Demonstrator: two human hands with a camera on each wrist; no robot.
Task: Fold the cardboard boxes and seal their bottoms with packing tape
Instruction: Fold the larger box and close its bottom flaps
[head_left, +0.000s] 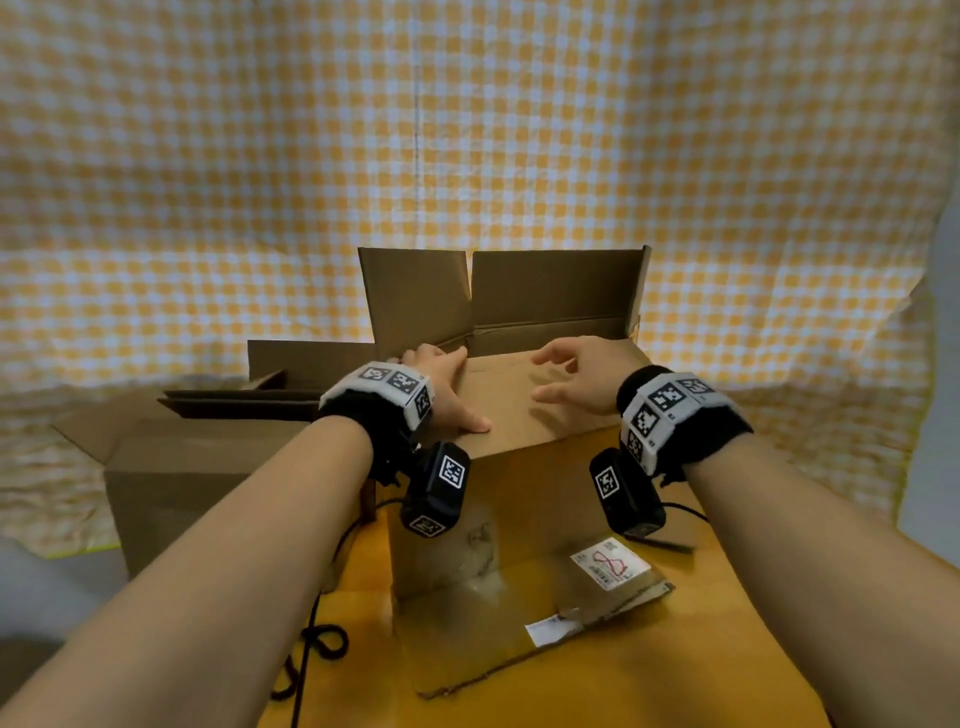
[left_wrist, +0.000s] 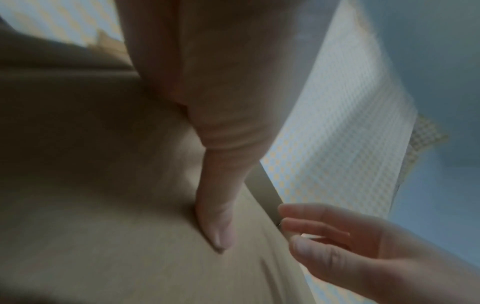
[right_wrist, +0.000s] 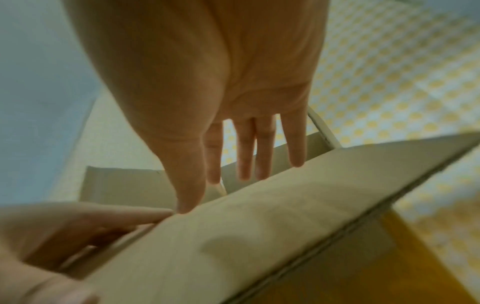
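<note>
At far left a second box (head_left: 218, 452) lies on the table (head_left: 753, 649), flaps open. Just right of it, at centre, the box (head_left: 519, 499) stands w/ its near flap (head_left: 524, 410) folded down flat on top; two far flaps stand upright. The left hand (head_left: 441, 387) presses on the flap's left part, fingers straight, thumb flat on the cardboard near the edge. The right hand (head_left: 576, 376) hovers over the flap's right part, fingers spread apart and relaxed, holding nothing; touching or not, I cannot tell. A label (head_left: 610, 564) sits on the box's near side, low right.
</note>
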